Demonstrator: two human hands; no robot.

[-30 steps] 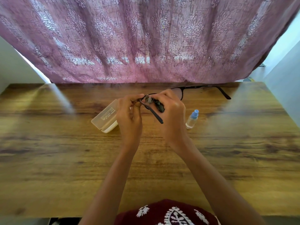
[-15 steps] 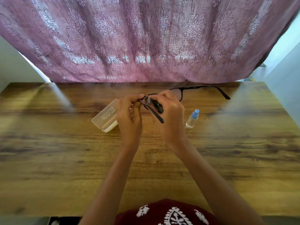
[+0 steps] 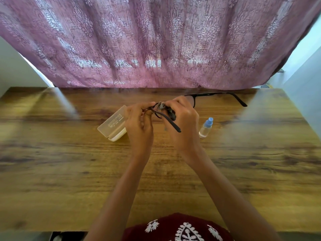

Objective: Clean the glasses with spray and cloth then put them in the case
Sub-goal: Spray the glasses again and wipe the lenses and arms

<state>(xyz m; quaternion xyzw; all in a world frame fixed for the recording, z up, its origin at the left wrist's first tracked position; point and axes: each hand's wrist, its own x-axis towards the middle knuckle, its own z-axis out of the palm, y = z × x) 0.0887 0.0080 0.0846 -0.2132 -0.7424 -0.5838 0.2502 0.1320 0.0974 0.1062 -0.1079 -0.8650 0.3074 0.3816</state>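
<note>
Black-framed glasses (image 3: 215,95) are held above the middle of the wooden table (image 3: 69,171), both arms unfolded. My left hand (image 3: 139,124) pinches the left end of the frame. My right hand (image 3: 184,122) grips a small dark grey cloth (image 3: 171,113) bunched against the left lens. One arm of the glasses points toward me between the hands; the other reaches out to the right. The translucent case (image 3: 112,123) lies open on the table just left of my left hand. A small clear spray bottle (image 3: 205,127) with a blue cap stands right of my right hand.
A purple patterned curtain (image 3: 156,44) hangs along the table's far edge. Pale walls close in at both sides. Wooden tabletop stretches wide to the left, right and front of the hands.
Both hands stay in place with the glasses; the right hand's fingers and the cloth shift slightly over the lens. Case and bottle have not moved.
</note>
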